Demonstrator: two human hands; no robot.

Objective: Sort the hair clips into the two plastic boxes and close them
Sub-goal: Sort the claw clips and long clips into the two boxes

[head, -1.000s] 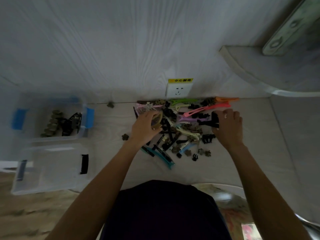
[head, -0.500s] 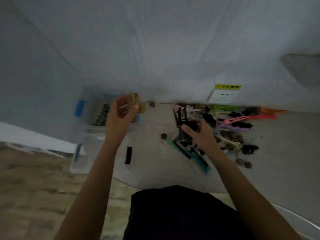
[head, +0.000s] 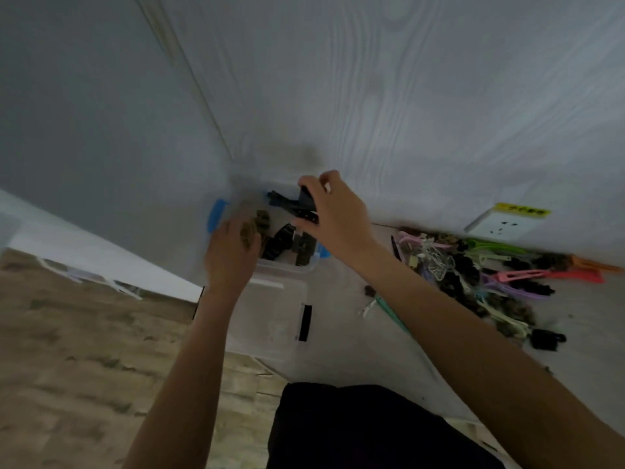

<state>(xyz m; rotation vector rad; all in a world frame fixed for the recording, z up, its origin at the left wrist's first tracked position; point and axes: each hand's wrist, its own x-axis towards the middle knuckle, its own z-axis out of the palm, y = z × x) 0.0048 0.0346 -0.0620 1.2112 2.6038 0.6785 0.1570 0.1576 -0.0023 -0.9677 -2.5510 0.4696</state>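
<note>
A clear plastic box with blue latches stands against the wall, holding brown and black claw clips. My left hand is over its left part and grips a brown claw clip. My right hand hovers over the same box and grips a black hair clip. A second clear box with black latches sits just in front, partly hidden by my left forearm. A heap of mixed hair clips in pink, green, purple, white, brown and black lies on the floor to the right.
A white wall socket with a yellow label sits low on the wall above the heap. A teal long clip and a small brown clip lie apart from the heap. Wood-pattern flooring stretches to the left.
Both hands have carried clips from the heap to the blue-latched box. The view has swung left, so the heap now lies at the right.
</note>
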